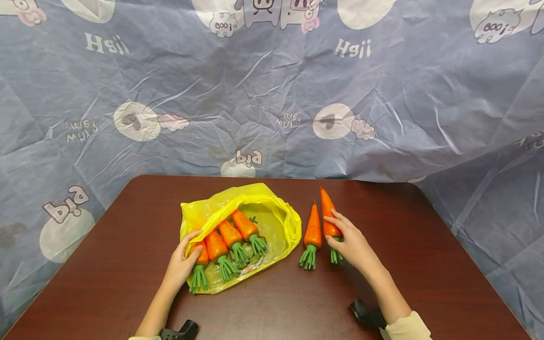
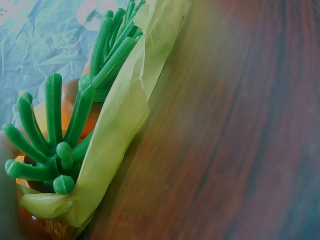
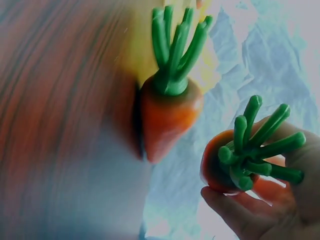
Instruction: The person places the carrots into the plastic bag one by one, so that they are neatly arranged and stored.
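Observation:
A yellow plastic bag [image 1: 278, 236] lies on the table with its mouth toward the front right. Inside it several toy carrots [image 1: 230, 232] with stubby green tops sit side by side. My left hand [image 1: 180, 264] grips the bag's left rim, its thumb over the leftmost carrot [image 1: 201, 257]; in the left wrist view green stems [image 2: 55, 150] stick out past the yellow plastic [image 2: 120, 115]. On the right, my right hand [image 1: 350, 241] holds an orange toy carrot [image 1: 329, 208] between thumb and fingers, tip pointing away. Another carrot [image 1: 313, 229] lies just left of it.
The dark brown table [image 1: 272, 311] has rounded far corners. A blue-grey printed cloth [image 1: 255, 94] hangs behind it and down its right side. Black wrist devices [image 1: 367, 315] sit on both forearms.

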Demonstrator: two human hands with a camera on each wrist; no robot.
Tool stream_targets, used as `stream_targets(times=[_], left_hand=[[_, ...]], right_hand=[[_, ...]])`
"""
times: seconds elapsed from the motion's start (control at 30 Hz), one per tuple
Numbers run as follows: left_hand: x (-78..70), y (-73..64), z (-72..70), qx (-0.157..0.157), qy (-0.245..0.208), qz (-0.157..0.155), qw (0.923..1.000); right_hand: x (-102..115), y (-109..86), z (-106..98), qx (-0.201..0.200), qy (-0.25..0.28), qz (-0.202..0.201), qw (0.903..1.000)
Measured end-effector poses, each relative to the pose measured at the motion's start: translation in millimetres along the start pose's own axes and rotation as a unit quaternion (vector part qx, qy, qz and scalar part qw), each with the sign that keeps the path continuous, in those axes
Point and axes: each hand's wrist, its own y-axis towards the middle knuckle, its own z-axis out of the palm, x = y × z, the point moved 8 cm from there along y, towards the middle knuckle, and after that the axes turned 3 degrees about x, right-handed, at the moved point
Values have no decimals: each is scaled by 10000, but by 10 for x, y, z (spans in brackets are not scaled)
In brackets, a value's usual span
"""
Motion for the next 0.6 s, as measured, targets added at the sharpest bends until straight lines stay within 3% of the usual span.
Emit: stream_targets(times=[0.13, 0.23, 0.43, 0.6], left_hand=[[8, 13, 2, -19, -12, 51, 10000], [101, 34, 5, -53, 23, 127, 9999], [108, 29, 4, -50, -26, 122, 9999], [112, 31, 0, -54, 31, 136, 9999]], right_hand=[[173, -41, -6, -4, 21, -200, 9998], [327, -84, 6, -18, -11, -420, 9991], [606, -175, 80, 4, -71, -893, 9960], [739, -228, 169, 162, -88, -1056, 9942]])
